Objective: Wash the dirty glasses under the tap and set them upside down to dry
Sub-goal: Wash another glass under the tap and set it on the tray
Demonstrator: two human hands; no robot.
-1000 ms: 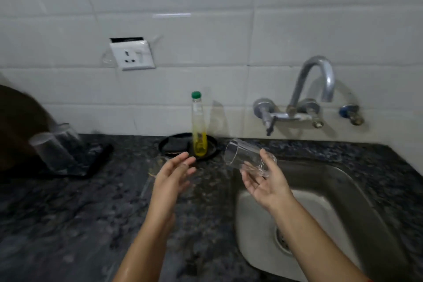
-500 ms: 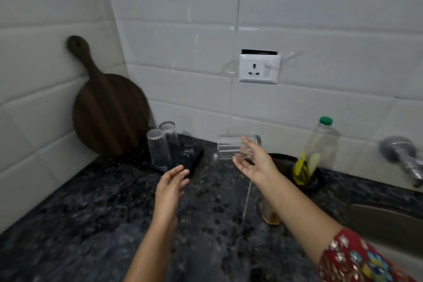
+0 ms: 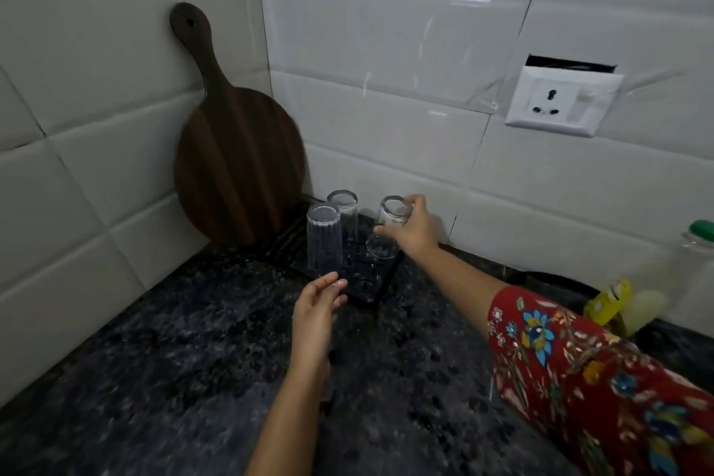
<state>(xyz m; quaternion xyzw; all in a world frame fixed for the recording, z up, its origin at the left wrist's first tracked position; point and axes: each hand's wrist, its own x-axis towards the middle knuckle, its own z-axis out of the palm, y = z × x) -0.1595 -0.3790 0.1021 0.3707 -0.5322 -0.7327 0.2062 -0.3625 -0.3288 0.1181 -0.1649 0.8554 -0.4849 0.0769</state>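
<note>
Dark speckled stone forms the surface [image 3: 174,359], which runs into a corner of white-tiled walls. In that corner lies a black ridged tray [image 3: 373,292] with two clear glasses standing upside down on it: the front glass [image 3: 323,243] and, just behind and touching or nearly touching it, the back glass [image 3: 345,214]. To their right, the right hand [image 3: 413,234] grips the held glass [image 3: 388,224] over the tray's right part. The fingers [image 3: 416,201] curl over its upturned base and the thumb presses its near side. This glass is mouth-down and slightly tilted; whether its rim touches the tray cannot be told. The left hand [image 3: 317,309] hovers just in front of the tray, fingers relaxed and nearly straight, holding nothing. A round dark wooden board [image 3: 235,158] leans in the corner behind the tray. On the right wall sit a white socket [image 3: 564,100] and, at the frame's edge, a green-capped bottle [image 3: 695,247]. The right arm wears a red floral sleeve [image 3: 579,379].
</note>
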